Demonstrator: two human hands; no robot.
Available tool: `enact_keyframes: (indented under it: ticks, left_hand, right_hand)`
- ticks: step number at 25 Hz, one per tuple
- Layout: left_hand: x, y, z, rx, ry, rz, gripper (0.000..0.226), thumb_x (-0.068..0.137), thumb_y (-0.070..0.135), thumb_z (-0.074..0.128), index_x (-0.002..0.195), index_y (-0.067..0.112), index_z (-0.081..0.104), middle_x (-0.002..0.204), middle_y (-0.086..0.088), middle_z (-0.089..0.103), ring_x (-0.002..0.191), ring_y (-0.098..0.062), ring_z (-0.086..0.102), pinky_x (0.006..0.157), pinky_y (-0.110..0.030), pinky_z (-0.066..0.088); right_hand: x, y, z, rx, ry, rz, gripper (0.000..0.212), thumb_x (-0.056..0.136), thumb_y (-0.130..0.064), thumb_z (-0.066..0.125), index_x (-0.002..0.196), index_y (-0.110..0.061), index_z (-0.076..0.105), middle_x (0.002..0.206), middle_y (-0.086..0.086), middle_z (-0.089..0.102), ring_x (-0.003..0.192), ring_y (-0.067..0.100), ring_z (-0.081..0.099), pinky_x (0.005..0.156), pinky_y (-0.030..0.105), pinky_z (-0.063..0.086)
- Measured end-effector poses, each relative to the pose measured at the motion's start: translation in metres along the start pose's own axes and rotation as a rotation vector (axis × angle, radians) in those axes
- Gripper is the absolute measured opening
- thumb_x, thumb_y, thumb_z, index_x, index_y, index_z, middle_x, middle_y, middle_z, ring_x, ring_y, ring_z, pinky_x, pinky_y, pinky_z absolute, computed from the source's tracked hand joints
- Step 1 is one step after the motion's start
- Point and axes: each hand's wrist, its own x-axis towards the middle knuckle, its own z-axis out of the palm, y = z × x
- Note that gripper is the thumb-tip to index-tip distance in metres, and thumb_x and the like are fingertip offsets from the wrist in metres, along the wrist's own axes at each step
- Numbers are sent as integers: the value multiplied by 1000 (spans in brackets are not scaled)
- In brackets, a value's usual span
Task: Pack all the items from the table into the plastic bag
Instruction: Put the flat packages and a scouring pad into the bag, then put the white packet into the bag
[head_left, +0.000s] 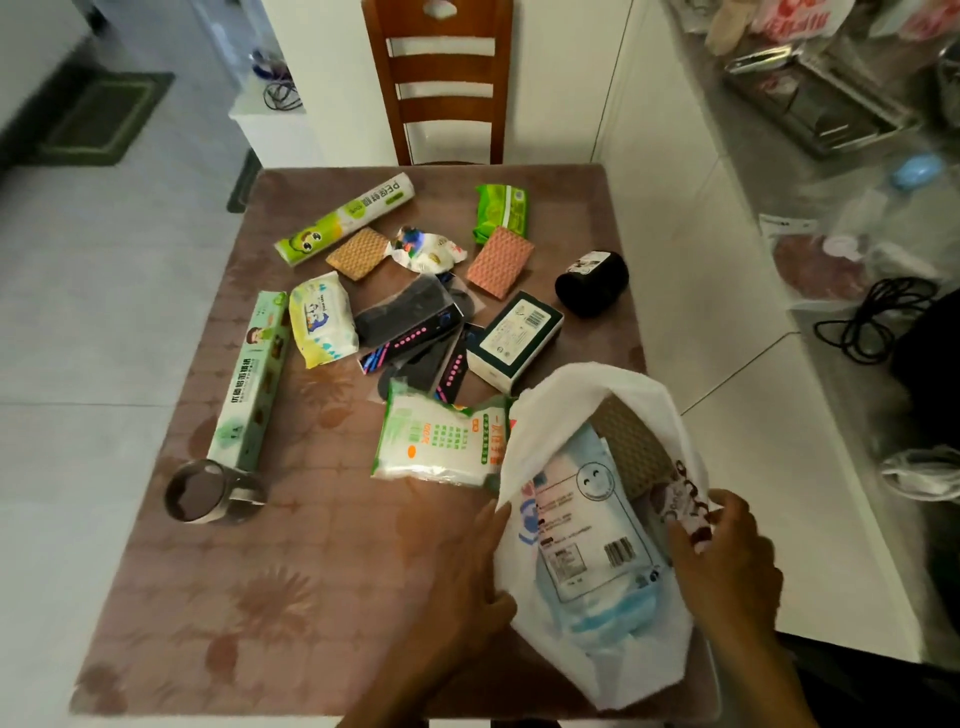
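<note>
Right now the white plastic bag (587, 415) lies open-mouthed on the near right part of the table (260, 597), both hands at its rim. Left hand (483, 577) grips the bag's left edge, fingers curled around the plastic. Right hand (727, 561) pinches the right edge, with a small patterned packet (685, 506) caught under the thumb. Inside the bag sits a pack of blue face masks (587, 525). Just left of the bag lies a white-and-green pack (436, 441); beyond it, a dark boxed item (514, 340) and black socks in sleeves (410, 325). Farther left of the bag lie a wet-wipes pack (322, 319), a long green box (254, 379) and a metal cup (208, 491).
</note>
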Motion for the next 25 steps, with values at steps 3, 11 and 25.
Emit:
enact_keyframes:
  ticks: [3,11,25]
  left_hand:
    - [-3,5,-9,53,46,76,84,80,55,63,144,55,9,158,22,12,146,0,7,120,-45,16]
    - [-19,-41,-92,-24,678,-121,61,85,36,67,138,32,37,142,5,45,102,-19,61,84,-41,56]
    - [-15,-194,-234,336,669,-448,89,75,46,71,145,32,19,157,-7,20,143,-37,21,112,-63,23]
  right_hand:
    - [-9,-28,5,12,8,-155,59,86,-42,62,134,-18,39,135,14,52,120,37,48,98,54,42]
    - [-83,-191,56,246,-266,-784,43,91,-45,50,130,-28,41,134,1,50,115,17,50,85,34,54]
    - [-88,-242,184,-253,-319,-664,81,87,-35,60,151,-22,12,161,7,8,144,29,18,113,44,28]
